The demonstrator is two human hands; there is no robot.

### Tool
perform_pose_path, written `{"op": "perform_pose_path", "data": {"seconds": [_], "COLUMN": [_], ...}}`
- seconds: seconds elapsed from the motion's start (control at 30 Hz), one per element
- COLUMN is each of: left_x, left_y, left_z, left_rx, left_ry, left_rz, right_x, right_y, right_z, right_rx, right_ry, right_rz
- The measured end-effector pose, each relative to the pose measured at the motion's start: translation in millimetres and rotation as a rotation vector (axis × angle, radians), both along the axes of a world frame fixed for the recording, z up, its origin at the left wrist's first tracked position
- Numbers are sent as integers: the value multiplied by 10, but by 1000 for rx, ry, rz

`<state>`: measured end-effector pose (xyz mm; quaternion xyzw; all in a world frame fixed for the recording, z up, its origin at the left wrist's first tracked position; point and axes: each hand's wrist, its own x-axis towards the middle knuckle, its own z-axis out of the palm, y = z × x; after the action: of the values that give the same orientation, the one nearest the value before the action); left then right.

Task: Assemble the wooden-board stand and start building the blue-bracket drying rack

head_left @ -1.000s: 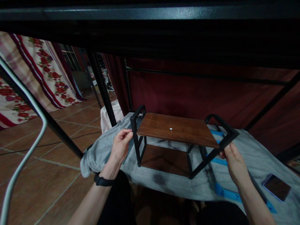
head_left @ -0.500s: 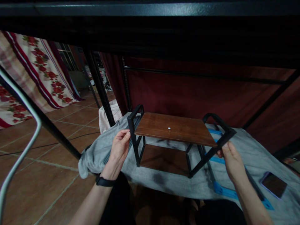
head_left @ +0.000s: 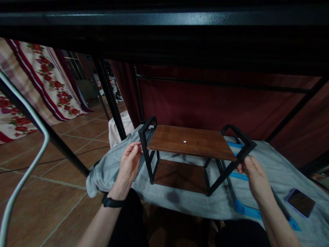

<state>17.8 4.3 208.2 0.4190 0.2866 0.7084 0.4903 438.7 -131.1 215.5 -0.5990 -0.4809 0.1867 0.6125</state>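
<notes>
A small rack with a brown wooden shelf (head_left: 190, 141) and black metal side frames stands on a grey blanket (head_left: 180, 199). My left hand (head_left: 130, 164) curls its fingers round the left side frame (head_left: 146, 147). My right hand (head_left: 254, 178) pinches the tilted right side frame (head_left: 239, 154) near its upper corner. A lower brown board (head_left: 180, 175) lies under the shelf. A black band sits on my left wrist.
A phone (head_left: 299, 203) lies on the blanket at the right. Blue strips (head_left: 246, 211) lie under the right frame. A black bed rail (head_left: 164, 20) hangs overhead, dark red curtains behind. A white tube (head_left: 23, 171) and black posts stand at left on tiled floor.
The rack's left frame and my left hand have shifted slightly left. My right hand has stayed on the right frame. The view has drifted a little.
</notes>
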Motion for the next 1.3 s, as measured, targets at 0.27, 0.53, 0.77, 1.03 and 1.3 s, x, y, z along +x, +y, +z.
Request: {"op": "perform_pose_path", "data": {"seconds": [0.27, 0.53, 0.77, 1.03, 1.3], "left_x": [4, 152, 157, 67, 57], "left_y": [324, 839, 975, 942, 792], "left_z": [66, 190, 211, -37, -364], "left_rx": [-66, -107, -61, -154, -269], "left_ry": [11, 50, 78, 141, 181], "left_rz": [-13, -19, -38, -53, -64], "right_x": [98, 215, 244, 157, 86], "right_y": [75, 376, 722, 868, 841], "right_z": [-92, -161, -87, -96, -179], "right_rx": [28, 43, 0, 54, 113], "right_ry": [35, 338, 365, 359, 378], "right_rz": [-37, -102, -98, -39, 49]}}
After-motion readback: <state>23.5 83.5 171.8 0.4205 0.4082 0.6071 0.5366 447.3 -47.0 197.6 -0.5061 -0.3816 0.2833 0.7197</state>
